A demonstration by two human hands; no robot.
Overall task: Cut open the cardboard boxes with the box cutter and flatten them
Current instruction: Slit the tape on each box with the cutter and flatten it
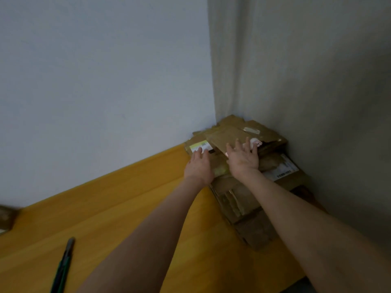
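Yellow wooden surface (127,208) in a corner between two walls. One stack of flattened cardboard boxes (243,206) lies far right; the number of boxes cannot be told. Left hand (198,166) and right hand (243,159) press on it with straight fingers, grasping nothing. One box cutter (63,265) lies near left, well apart.

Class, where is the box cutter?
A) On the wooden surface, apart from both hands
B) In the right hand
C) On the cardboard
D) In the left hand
A: the box cutter lies on the wooden surface; left hand and right hand rest flat on the cardboard.
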